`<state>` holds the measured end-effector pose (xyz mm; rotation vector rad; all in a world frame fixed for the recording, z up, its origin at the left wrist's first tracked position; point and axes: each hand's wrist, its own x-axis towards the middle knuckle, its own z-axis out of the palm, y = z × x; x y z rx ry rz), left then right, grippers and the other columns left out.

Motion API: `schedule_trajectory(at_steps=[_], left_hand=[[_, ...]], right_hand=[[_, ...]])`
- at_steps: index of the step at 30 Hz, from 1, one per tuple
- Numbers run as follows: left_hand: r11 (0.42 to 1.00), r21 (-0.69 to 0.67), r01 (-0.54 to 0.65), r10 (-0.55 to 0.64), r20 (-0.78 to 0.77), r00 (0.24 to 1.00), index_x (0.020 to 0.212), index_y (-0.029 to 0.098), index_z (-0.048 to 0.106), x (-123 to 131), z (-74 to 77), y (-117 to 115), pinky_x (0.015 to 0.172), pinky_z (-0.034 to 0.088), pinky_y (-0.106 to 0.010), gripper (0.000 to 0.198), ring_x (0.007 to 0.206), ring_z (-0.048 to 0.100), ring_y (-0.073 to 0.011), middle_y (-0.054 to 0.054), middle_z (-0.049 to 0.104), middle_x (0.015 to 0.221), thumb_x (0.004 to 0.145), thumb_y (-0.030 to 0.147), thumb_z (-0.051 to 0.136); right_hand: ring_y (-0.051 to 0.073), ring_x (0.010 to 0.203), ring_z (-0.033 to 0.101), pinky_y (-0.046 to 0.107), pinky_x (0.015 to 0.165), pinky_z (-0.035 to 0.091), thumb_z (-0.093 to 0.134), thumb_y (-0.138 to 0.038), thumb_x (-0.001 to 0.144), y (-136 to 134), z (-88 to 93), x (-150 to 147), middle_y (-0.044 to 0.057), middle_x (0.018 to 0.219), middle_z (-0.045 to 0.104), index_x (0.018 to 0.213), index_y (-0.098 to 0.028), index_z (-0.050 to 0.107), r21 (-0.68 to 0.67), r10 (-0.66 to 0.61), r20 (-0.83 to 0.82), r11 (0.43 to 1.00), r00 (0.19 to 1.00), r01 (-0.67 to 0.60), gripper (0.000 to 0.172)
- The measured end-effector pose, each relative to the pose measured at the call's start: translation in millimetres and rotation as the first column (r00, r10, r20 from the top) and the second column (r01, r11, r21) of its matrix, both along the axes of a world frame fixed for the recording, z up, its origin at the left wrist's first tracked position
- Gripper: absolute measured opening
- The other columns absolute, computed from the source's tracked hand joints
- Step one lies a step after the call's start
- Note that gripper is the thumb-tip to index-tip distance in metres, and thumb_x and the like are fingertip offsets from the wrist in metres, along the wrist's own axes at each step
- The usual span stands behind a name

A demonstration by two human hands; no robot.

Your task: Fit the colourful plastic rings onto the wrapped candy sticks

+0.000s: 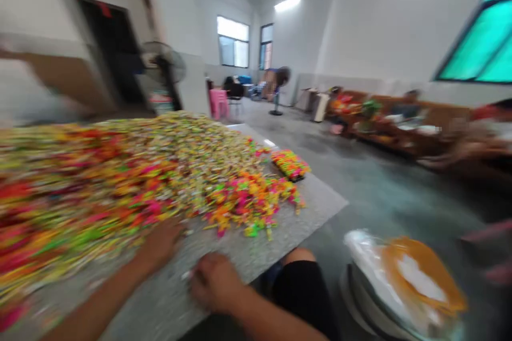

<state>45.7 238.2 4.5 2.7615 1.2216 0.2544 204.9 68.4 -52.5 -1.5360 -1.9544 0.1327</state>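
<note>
Head view shows a wide pile of small coloured pcs (160, 170) on the grey table (320, 200), w/ yellow, orange, pink and green mixed. Blur is strong, so the exact shape of one pc. I cannot tell; many look thin, like short sticks.

L hand (164, 242) is at the near edge of the pile, its fingers pointing forward; if they touch the pcs or pinch one, I cannot tell. R hand (214, 282) rests low over the bare table, nearer to the body, w/ fingers bent inward and seemingly close together. A small whitish spot (186, 275) is beside these fingers, but whether it is held is not clear.

About handling: each pc. is prob. very light, maybe plastic, rather stiff but thin, so a hard squeeze could bend it. Smooth surface is possible, thus it may slip or roll. Pcs lie crossed and may catch each other. Best grip is prob. thumb + index at the middle of one pc., taken from the loose edge, e.g. the bright cluster (248, 197) near the table corner, not from the deep centre. Behind this cluster is a filled dark tray (296, 178); it is better held by its rim, bc. the top pcs could spill.
</note>
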Motion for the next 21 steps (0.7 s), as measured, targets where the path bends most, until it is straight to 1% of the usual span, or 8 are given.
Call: schedule_trajectory(at_steps=[2,5,7,9,11,13,16,21], left_hand=[[0.996,-0.009,0.092,-0.092,0.014,0.996,0.126,0.029,0.070,-15.1,-8.7,-2.5,0.123,0.031,-0.048,0.049,0.144,0.046,-0.0285,-0.007,0.057,0.150,0.079,0.025,0.060],[0.990,0.124,0.066,-0.069,0.025,0.997,0.136,0.023,0.064,-47.6,-21.9,-6.2,0.125,0.029,-0.045,0.047,0.147,0.041,-0.0254,-0.010,0.050,0.156,0.090,0.023,0.052],[0.978,0.200,-0.057,0.047,0.051,0.998,0.134,0.021,0.065,-71.0,-24.7,-9.1,0.124,0.030,-0.044,0.044,0.146,0.041,-0.0261,-0.011,0.051,0.154,0.092,0.024,0.051],[0.949,0.226,-0.222,0.206,0.093,0.974,0.126,0.019,0.068,-93.8,-23.3,-10.1,0.119,0.035,-0.042,0.037,0.138,0.048,-0.0270,-0.013,0.058,0.144,0.092,0.024,0.053],[0.901,0.207,-0.381,0.362,0.124,0.924,0.115,0.018,0.071,-113.9,-20.8,-9.4,0.113,0.040,-0.041,0.030,0.127,0.056,-0.0271,-0.014,0.066,0.128,0.093,0.024,0.051],[0.860,0.164,-0.483,0.465,0.135,0.875,0.108,0.018,0.072,-129.1,-18.9,-8.1,0.108,0.043,-0.039,0.027,0.117,0.061,-0.0264,-0.013,0.070,0.115,0.095,0.024,0.049],[0.840,0.087,-0.535,0.523,0.131,0.842,0.105,0.021,0.073,-139.9,-17.8,-4.6,0.104,0.044,-0.038,0.027,0.111,0.063,-0.0253,-0.011,0.073,0.109,0.097,0.027,0.048],[0.812,0.051,-0.582,0.571,0.141,0.809,0.115,0.017,0.071,-145.1,-12.6,14.4,0.104,0.042,-0.038,0.032,0.115,0.062,-0.0277,-0.014,0.072,0.115,0.095,0.036,0.054]], right_hand=[[0.024,0.091,0.068,0.037,0.085,0.054,0.065,-0.026,0.090,-9.3,-1.3,-1.7,0.007,0.094,0.072,0.095,-0.022,0.068,0.016,-0.024,-0.109,1.000,0.994,0.026,0.007],[0.024,0.097,0.066,0.039,0.091,0.052,0.061,-0.020,0.094,-14.2,-7.9,1.4,0.009,0.100,0.069,0.098,-0.022,0.066,0.020,0.031,-0.203,0.999,0.979,-0.028,0.007],[0.024,0.097,0.065,0.040,0.091,0.052,0.059,-0.018,0.095,-16.7,-10.4,2.9,0.008,0.100,0.069,0.098,-0.023,0.065,0.023,0.066,-0.219,0.998,0.973,-0.063,0.009],[0.025,0.096,0.065,0.041,0.091,0.053,0.058,-0.018,0.095,-19.5,-11.3,3.3,0.007,0.100,0.069,0.099,-0.024,0.065,0.024,0.079,-0.217,0.997,0.973,-0.076,0.010],[0.025,0.096,0.065,0.043,0.091,0.053,0.058,-0.019,0.096,-21.2,-12.5,3.1,0.007,0.100,0.069,0.099,-0.025,0.065,0.027,0.076,-0.211,0.997,0.975,-0.072,0.010],[0.026,0.096,0.066,0.044,0.091,0.053,0.057,-0.020,0.096,-21.4,-14.2,2.9,0.008,0.101,0.069,0.099,-0.025,0.065,0.035,0.070,-0.201,0.997,0.977,-0.064,0.010],[0.026,0.096,0.066,0.045,0.092,0.053,0.056,-0.021,0.097,-20.6,-15.2,2.7,0.008,0.100,0.070,0.098,-0.025,0.064,0.036,0.067,-0.177,0.997,0.982,-0.061,0.010],[0.026,0.095,0.067,0.045,0.091,0.054,0.054,-0.021,0.097,-20.9,-12.3,2.3,0.009,0.099,0.070,0.099,-0.024,0.065,0.037,0.067,-0.145,0.997,0.987,-0.062,0.011]])
